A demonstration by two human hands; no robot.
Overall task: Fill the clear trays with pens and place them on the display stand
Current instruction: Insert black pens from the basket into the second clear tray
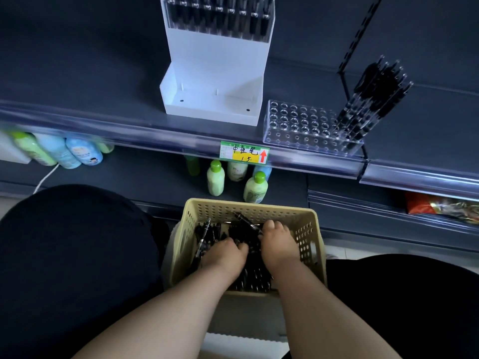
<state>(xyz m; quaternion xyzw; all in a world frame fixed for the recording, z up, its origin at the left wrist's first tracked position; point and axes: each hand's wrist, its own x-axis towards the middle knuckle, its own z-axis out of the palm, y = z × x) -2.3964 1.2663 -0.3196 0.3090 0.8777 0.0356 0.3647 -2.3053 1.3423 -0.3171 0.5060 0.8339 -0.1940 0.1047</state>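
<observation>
A beige perforated basket [308,229] sits low between my knees, full of loose black pens [220,233]. Both hands are down inside it. My left hand [224,253] curls its fingers into the pile of pens. My right hand [278,242] does the same on the right side, fingertips buried among pens. On the shelf above, a clear tray [293,125] with rows of holes holds a cluster of black pens [373,99] at its right end; the other holes are empty. A white display stand [217,73] carries a filled clear tray [217,16] on its top tier.
The shelf edge bears a yellow price label [245,152]. Green and blue bottles [216,177] stand on the lower shelf behind the basket, more at the left [55,150]. A red packet [440,206] lies at the right. My dark-clothed knees flank the basket.
</observation>
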